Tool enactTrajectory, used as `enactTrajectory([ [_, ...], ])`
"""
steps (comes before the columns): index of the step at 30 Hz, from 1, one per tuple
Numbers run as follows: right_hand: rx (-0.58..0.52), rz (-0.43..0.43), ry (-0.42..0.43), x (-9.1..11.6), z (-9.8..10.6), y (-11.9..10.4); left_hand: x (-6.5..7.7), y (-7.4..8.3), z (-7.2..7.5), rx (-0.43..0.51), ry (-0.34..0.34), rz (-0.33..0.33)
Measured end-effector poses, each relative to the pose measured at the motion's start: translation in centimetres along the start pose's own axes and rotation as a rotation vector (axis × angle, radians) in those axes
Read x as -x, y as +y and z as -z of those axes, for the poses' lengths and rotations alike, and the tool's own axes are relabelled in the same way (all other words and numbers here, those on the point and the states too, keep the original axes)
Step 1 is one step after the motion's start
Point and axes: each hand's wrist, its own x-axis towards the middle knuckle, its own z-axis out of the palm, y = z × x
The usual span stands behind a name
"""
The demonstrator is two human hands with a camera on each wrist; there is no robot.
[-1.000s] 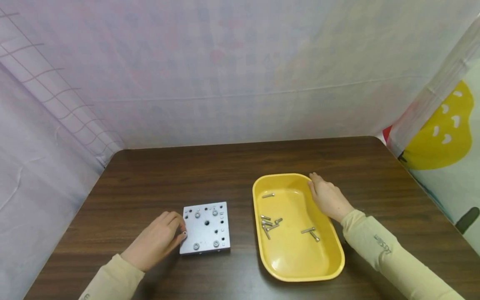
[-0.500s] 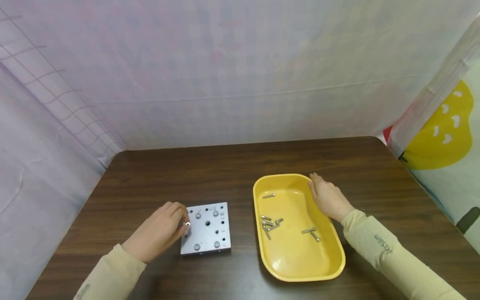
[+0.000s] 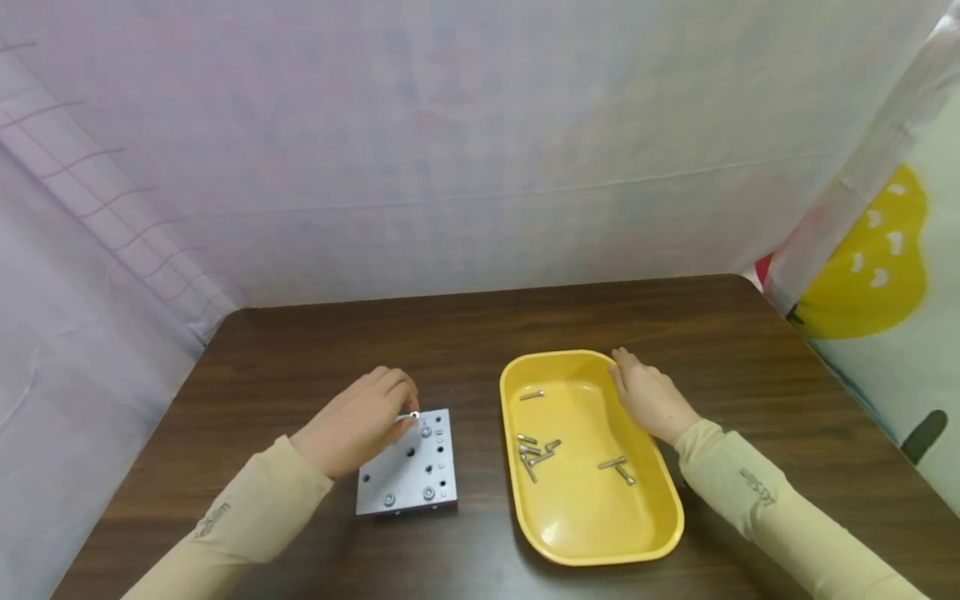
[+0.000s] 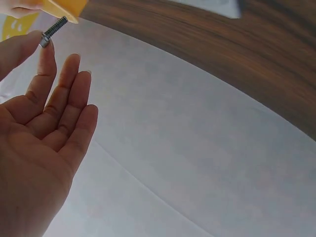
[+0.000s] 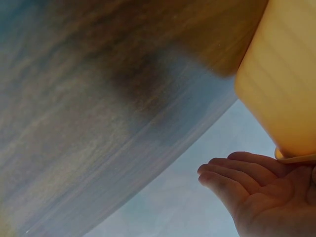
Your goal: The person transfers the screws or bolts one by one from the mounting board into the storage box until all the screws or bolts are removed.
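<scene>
My left hand (image 3: 360,423) pinches a small socket head screw (image 4: 53,31) between thumb and index finger, head at the fingertips and threads pointing away. The hand hovers over the far left part of a square silver metal plate (image 3: 405,482), hiding that corner. Three screws stand in the plate's visible part, among bare holes. My right hand (image 3: 651,398) lies across the right rim of a yellow tray (image 3: 592,527). In the right wrist view its fingers (image 5: 242,173) stretch out nearly straight outside the tray, and the thumb is mostly hidden.
Several loose screws (image 3: 531,450) lie at the tray's left side, one (image 3: 532,395) further back, and two (image 3: 619,468) at the right. Under everything is a dark wooden table (image 3: 337,342). A pale cloth (image 3: 480,150) hangs behind the table.
My left hand, pinching the screw, has moved from the plate's left edge rightward and away to over its far side. The right hand stays on the tray rim.
</scene>
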Motion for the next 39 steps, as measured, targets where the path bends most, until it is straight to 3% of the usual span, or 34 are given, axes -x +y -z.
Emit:
enactTrajectory([
  [9,0.012,0.000,0.010,-0.1,0.0,-0.3,-3.8,2.1,-0.1,-0.003,-0.042,-0.126],
  [20,0.016,-0.004,0.003,-0.4,-0.2,-0.4,-8.1,4.5,-0.3,-0.051,-0.129,-0.218],
  [29,0.010,-0.011,-0.006,-0.3,-0.3,-0.6,-10.3,6.0,-1.6,-0.051,-0.239,-0.214],
  [39,0.013,-0.013,0.000,-0.4,-0.4,-0.6,-12.0,7.3,-2.7,-0.116,-0.260,-0.291],
])
